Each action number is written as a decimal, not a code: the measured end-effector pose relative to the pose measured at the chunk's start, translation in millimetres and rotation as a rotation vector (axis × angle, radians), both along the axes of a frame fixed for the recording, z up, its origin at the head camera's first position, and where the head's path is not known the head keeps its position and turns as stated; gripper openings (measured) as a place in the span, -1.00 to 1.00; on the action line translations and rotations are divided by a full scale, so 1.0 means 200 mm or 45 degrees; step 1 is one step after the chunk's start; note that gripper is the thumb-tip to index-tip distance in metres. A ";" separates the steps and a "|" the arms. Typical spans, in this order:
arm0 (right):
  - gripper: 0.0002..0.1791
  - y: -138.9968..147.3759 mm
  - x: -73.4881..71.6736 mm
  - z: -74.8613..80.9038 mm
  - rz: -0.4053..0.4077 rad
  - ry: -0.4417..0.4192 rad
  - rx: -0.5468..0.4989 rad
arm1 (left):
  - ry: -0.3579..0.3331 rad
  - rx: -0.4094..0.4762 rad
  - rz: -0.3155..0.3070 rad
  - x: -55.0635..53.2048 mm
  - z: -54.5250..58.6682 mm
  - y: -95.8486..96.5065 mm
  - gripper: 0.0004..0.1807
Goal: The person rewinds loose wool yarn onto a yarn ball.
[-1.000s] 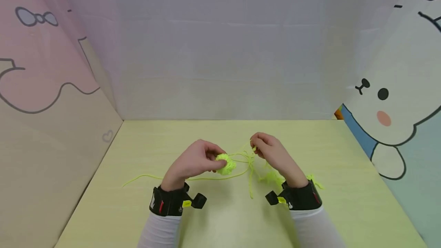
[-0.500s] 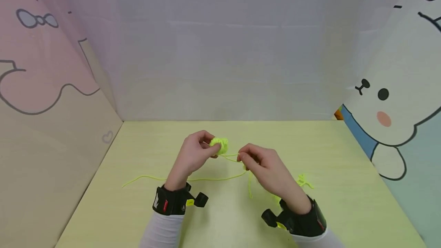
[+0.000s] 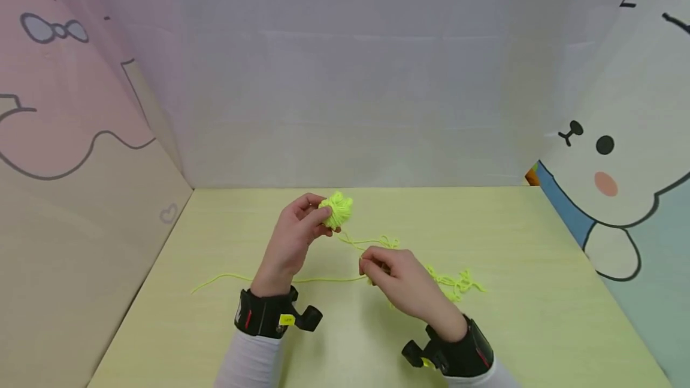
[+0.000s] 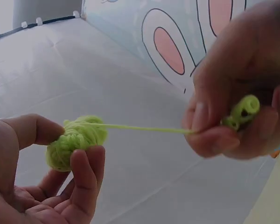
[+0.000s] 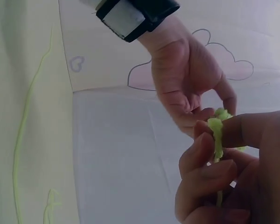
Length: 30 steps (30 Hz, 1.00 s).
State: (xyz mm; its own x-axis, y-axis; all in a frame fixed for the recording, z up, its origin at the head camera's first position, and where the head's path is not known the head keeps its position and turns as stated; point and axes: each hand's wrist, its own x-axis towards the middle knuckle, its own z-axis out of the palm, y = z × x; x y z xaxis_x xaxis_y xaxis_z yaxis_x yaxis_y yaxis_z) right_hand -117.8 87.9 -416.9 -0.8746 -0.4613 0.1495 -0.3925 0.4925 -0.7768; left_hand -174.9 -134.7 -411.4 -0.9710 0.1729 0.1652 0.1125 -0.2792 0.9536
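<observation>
A small ball of neon-yellow yarn (image 3: pixel 338 209) is pinched between the thumb and fingers of my left hand (image 3: pixel 291 235). In the left wrist view a single taut strand (image 4: pixel 144 128) runs from the ball to my right hand (image 3: pixel 396 277). The right thumb and forefinger pinch that strand, and a small bunch of yarn (image 4: pixel 245 109) shows within the curled right fingers. Lower and to the right than the left hand, the right hand is held above the table. Part of the yarn under it is hidden in the head view.
Loose, tangled yarn (image 3: pixel 458 283) lies on the pale yellow table (image 3: pixel 242 340), right of the right hand. One long strand (image 3: pixel 221 277) stretches left across the tabletop, passing behind the left wrist. A white curtain (image 3: pixel 345 106) stands at the back, with cartoon-printed panels at both sides.
My left hand has risen and moved away with the yarn ball. The right hand came down and leftward, drawing closer to me, with yarn in its fingers.
</observation>
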 end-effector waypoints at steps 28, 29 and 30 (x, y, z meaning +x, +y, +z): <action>-0.80 0.10 -0.19 0.04 -0.060 -0.064 0.060 | 0.046 -0.233 -0.856 0.04 -0.04 0.04 -0.77; -0.80 0.11 -0.19 0.05 -0.058 -0.054 0.068 | 0.044 -0.280 -0.847 0.04 -0.05 0.04 -0.78; -0.80 0.11 -0.20 0.07 -0.057 -0.045 0.078 | 0.045 -0.335 -0.832 0.03 -0.05 0.05 -0.80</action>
State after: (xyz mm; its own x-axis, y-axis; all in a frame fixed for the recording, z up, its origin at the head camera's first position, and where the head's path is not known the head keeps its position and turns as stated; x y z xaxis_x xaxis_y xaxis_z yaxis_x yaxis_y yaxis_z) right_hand -156.9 110.0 -402.8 -0.8986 -0.4291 0.0912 -0.3423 0.5556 -0.7577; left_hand -168.1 -125.2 -421.8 -0.6496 0.7573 0.0673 0.0324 -0.0609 0.9976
